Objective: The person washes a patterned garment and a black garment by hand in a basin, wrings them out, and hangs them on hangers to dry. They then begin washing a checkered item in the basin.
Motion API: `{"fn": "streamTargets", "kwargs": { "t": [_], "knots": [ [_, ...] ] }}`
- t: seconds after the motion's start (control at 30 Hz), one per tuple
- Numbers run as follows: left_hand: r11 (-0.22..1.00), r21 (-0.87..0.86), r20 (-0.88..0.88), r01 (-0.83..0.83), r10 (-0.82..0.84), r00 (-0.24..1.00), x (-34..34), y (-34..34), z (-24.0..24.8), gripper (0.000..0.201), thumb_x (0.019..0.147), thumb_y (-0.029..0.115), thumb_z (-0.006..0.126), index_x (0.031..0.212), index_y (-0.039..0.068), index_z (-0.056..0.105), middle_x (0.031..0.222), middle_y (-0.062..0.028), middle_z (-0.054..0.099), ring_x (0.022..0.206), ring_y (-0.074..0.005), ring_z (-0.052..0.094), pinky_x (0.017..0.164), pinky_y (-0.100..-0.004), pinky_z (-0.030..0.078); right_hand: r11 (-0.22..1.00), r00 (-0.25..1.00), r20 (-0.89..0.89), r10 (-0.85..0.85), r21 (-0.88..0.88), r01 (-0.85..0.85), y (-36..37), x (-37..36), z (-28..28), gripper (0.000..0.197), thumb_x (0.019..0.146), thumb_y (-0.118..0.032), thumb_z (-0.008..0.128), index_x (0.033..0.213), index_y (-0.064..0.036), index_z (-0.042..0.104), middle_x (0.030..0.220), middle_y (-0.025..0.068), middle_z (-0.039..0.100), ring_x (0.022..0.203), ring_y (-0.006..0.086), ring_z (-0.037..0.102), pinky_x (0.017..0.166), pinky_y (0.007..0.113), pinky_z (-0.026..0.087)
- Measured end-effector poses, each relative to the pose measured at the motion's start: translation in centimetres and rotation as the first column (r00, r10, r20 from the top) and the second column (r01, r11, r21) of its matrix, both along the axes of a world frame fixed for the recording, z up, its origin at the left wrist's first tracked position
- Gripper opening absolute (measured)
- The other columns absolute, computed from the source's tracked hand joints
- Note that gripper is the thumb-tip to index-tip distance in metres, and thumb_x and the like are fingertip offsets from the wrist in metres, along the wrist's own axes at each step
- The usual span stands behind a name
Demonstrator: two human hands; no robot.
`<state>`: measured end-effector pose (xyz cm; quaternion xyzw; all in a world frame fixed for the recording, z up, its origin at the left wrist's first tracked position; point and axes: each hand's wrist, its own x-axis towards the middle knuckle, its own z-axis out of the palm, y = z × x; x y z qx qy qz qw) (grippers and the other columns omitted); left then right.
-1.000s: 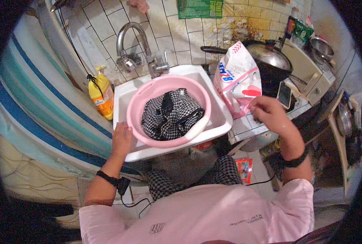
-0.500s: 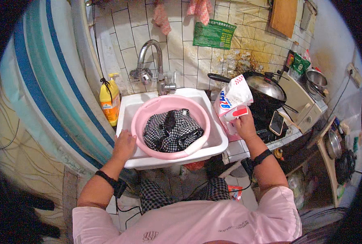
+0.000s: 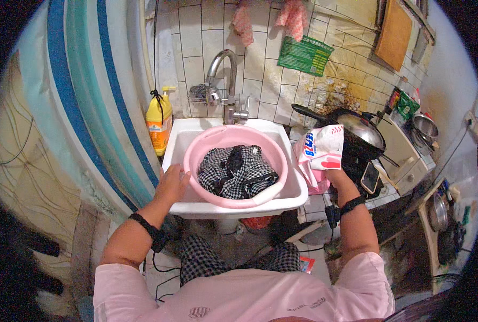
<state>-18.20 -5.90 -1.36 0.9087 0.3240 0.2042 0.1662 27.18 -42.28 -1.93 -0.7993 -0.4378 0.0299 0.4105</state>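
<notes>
A pink basin stands in the white sink, holding black-and-white checked cloth with a black piece on top. My left hand rests at the basin's left side, fingers apart, by the rim. To the right of the sink, a white and pink bag, looking like washing powder, stands on the tiled counter. My right hand is at this bag's right side, closed on it; its fingertips are hidden by the bag.
A chrome tap rises behind the sink. Left of it stands a yellow pump bottle. A lidded wok sits on the stove at the right, with a phone nearer. Blue and white striped sheeting hangs at the left.
The view has shifted, moving the scene right. My right hand has come lower against the bag, whose top now leans differently. My left hand stays beside the basin.
</notes>
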Motion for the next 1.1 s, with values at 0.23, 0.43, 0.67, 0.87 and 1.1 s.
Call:
{"fn": "streamTargets", "kwargs": {
  "t": [0.23, 0.43, 0.67, 0.87, 1.1],
  "knots": [
    [0.998, -0.031, -0.058, -0.055, 0.053, 0.997, 0.2, 0.2, -0.4, 0.046, 0.093, 0.04, 0.05, 0.118, 0.001, 0.055, 0.122, -0.0179, 0.056, 0.12, -0.034, 0.05, 0.113, -0.0526, 0.02, 0.837, 0.999, 0.051, 0.011, -0.548, 0.019, 3.2, -0.6, -0.2, 0.034, 0.088, -0.019, 0.054, 0.118, -0.0047, 0.059, 0.117, 0.0213, 0.062, 0.109, 0.0366, 0.058, 0.092, 0.042, 0.047],
    [0.996, -0.085, -0.058, -0.042, 0.037, 0.998, 0.4, 0.0, -0.2, 0.049, 0.095, 0.042, 0.047, 0.118, 0.001, 0.054, 0.124, -0.0185, 0.055, 0.122, -0.0335, 0.049, 0.114, -0.0542, 0.019, 0.687, 0.981, 0.192, -0.033, -0.709, 0.162, 5.1, -1.2, -1.5, 0.036, 0.086, -0.021, 0.056, 0.119, -0.0059, 0.059, 0.116, 0.0206, 0.062, 0.108, 0.0374, 0.059, 0.091, 0.043, 0.047],
    [0.998, 0.002, -0.037, -0.058, 0.058, 0.998, -0.5, 1.0, -1.1, 0.047, 0.095, 0.042, 0.048, 0.114, 0.0, 0.055, 0.12, -0.0192, 0.056, 0.119, -0.035, 0.05, 0.111, -0.0559, 0.022, 0.612, 0.964, 0.265, -0.003, -0.762, 0.211, 7.1, -1.4, -1.8, 0.04, 0.083, -0.023, 0.059, 0.12, -0.0072, 0.059, 0.116, 0.0197, 0.063, 0.107, 0.0383, 0.06, 0.09, 0.045, 0.048],
    [0.999, -0.043, 0.007, 0.013, -0.013, 1.0, 3.7, -0.3, -1.2, 0.045, 0.094, 0.041, 0.049, 0.113, 0.001, 0.057, 0.118, -0.019, 0.057, 0.116, -0.0347, 0.052, 0.112, -0.0534, 0.021, 0.844, 0.836, 0.532, 0.136, -0.504, 0.184, -1.5, 7.3, -4.8, 0.037, 0.08, -0.035, 0.07, 0.112, -0.0168, 0.062, 0.105, 0.0046, 0.066, 0.093, 0.0248, 0.064, 0.08, 0.04, 0.052],
    [0.993, -0.081, -0.025, -0.088, 0.086, 0.996, -0.3, 0.1, -0.7, 0.045, 0.093, 0.04, 0.05, 0.113, 0.001, 0.058, 0.119, -0.0178, 0.058, 0.119, -0.0334, 0.052, 0.116, -0.0513, 0.017, 0.927, 0.834, -0.552, 0.024, 0.324, 0.188, 0.4, -1.5, 2.1, 0.05, 0.07, -0.003, 0.08, 0.116, 0.0017, 0.061, 0.104, 0.0086, 0.067, 0.085, 0.0207, 0.066, 0.072, 0.035, 0.054]
  ]
}}
